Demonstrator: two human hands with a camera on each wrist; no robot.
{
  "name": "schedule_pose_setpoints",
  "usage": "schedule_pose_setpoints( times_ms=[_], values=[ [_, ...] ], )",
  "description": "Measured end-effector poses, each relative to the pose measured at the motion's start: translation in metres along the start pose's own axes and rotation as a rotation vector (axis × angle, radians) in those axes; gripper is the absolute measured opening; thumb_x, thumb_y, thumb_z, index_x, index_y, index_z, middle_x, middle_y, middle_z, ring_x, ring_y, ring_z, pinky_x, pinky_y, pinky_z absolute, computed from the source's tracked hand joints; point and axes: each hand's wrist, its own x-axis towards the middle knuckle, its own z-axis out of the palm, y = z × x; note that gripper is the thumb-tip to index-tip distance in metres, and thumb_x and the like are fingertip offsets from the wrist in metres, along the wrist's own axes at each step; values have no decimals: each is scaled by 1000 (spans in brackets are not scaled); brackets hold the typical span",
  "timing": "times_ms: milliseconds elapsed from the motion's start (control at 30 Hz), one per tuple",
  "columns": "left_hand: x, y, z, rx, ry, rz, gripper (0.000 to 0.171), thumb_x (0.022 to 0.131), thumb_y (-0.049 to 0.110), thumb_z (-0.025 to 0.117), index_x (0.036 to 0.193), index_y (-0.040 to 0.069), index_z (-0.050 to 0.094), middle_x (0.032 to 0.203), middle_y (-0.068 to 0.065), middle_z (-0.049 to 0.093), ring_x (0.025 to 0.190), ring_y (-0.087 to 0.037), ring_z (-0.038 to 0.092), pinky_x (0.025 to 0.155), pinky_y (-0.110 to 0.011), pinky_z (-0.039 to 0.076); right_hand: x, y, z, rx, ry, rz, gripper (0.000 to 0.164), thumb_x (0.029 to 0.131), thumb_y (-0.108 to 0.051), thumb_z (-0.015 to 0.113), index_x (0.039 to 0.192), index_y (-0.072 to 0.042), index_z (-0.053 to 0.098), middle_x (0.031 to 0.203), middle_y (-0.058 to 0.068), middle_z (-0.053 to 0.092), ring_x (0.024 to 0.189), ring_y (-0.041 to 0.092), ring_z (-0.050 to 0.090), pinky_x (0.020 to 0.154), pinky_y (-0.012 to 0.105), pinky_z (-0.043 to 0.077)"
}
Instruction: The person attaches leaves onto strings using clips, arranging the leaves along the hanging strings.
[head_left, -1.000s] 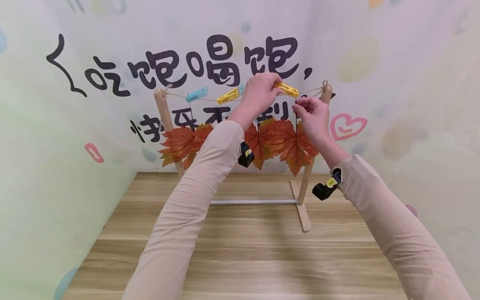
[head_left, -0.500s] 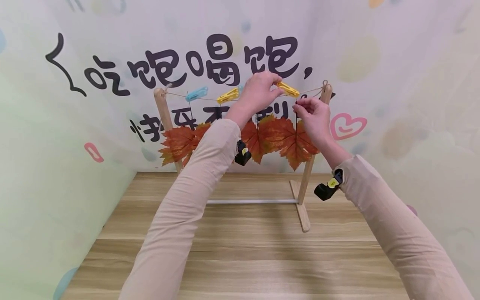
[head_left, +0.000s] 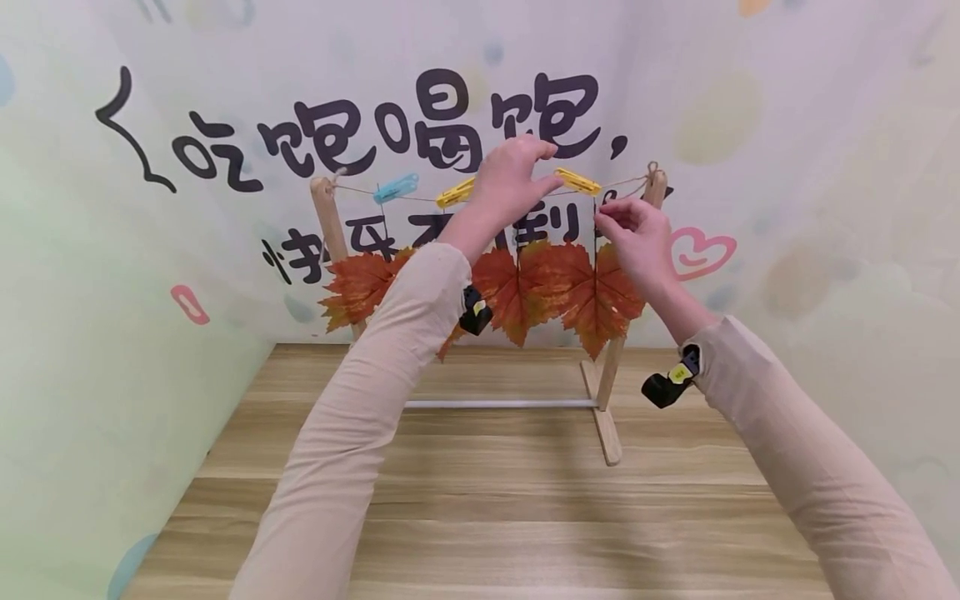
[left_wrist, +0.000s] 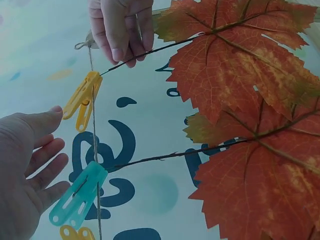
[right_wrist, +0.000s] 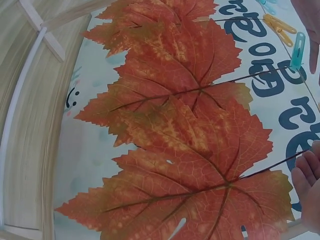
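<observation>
My left hand (head_left: 510, 187) has its fingers apart, the thumb tip beside the handle end of the right-hand yellow clothespin (left_wrist: 82, 97). That clothespin clips a dark leaf stem (left_wrist: 150, 51) to the twine (left_wrist: 95, 130). My right hand (head_left: 637, 237) is at this stem just below the clothespin, fingers loosely bent. In the left wrist view the stem passes in front of its fingers, and the thumb (left_wrist: 118, 52) lies off it. From the stem hangs an orange-red maple leaf (head_left: 596, 292). A teal clothespin (left_wrist: 80, 195) clips the neighbouring leaf (head_left: 517, 287).
The twine runs between two wooden posts (head_left: 327, 217) of a stand with a white lower bar (head_left: 502, 404). A blue clothespin (head_left: 396, 188) and another yellow one (head_left: 455, 193) hold leaves further left. The stand is on a wood-grain table (head_left: 480, 517), before a printed cloth backdrop (head_left: 750, 100).
My left hand has let go of the yellow clothespin and drawn left, fingers spreading. My right hand has shifted slightly right, its pinch on the stem loosened. The leaves have swayed.
</observation>
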Motion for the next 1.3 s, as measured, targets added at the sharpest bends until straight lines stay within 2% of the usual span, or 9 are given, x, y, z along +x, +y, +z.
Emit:
schedule_pose_setpoints(
  times_ms=[100, 233, 367, 600, 800, 933, 1100, 1300],
  values=[
    [-4, -3, -2, -6, 27, 12, 43, 89, 33, 57, 126, 12, 53, 126, 0, 55, 119, -13, 46, 98, -21, 36, -2, 1, -2, -4, 7, -22, 23, 84, -14, 64, 99, 3, 62, 85, -2, 64, 76, 5, 57, 66, 12, 46],
    [-11, -8, -5, -51, 75, 39, 41, 88, 30, 59, 124, 11, 55, 124, 0, 57, 118, -12, 48, 98, -19, 36, -7, 2, -5, -24, 7, -52, 24, 84, -14, 65, 99, 5, 61, 82, -6, 64, 74, 4, 57, 64, 11, 45],
    [-22, -13, -6, -114, 123, 97, 35, 87, 25, 61, 119, 8, 60, 116, -3, 61, 106, -13, 55, 91, -19, 41, -12, 5, -9, -51, -14, -69, 24, 84, -14, 65, 99, 4, 62, 82, -9, 63, 75, 4, 57, 65, 11, 45],
    [-42, -23, -2, -187, 138, 201, 29, 85, 18, 64, 112, 5, 64, 106, -7, 64, 95, -15, 59, 81, -20, 47, -23, 10, -15, -85, -60, -83, 26, 84, -14, 65, 101, 5, 62, 82, -9, 63, 74, 2, 57, 68, 10, 46],
    [-65, -36, 6, -222, 125, 238, 27, 84, 14, 65, 109, 3, 64, 104, -8, 64, 93, -16, 59, 78, -23, 50, -39, 16, -20, -111, -121, -123, 26, 84, -14, 65, 101, 6, 62, 83, -8, 65, 75, 3, 58, 69, 10, 47],
    [-83, -49, 12, -229, 127, 249, 27, 83, 13, 66, 108, 2, 65, 103, -9, 65, 92, -18, 60, 77, -27, 51, -52, 25, -24, -133, -148, -136, 24, 85, -14, 63, 100, 4, 63, 85, -2, 64, 76, 3, 58, 68, 10, 48],
    [-111, -70, 21, -237, 121, 231, 27, 81, 12, 68, 105, 1, 66, 100, -11, 66, 89, -21, 60, 77, -31, 50, -71, 42, -28, -151, -161, -139, 22, 85, -12, 63, 99, 5, 63, 85, 2, 63, 74, 2, 56, 68, 9, 48],
    [-147, -101, 40, -259, 81, 156, 27, 80, 11, 69, 104, 0, 66, 100, -12, 66, 90, -24, 61, 77, -34, 51, -89, 74, -31, -144, -183, -127, 19, 85, -5, 62, 99, 7, 62, 87, 8, 63, 76, -3, 56, 69, 8, 47]
  ],
)
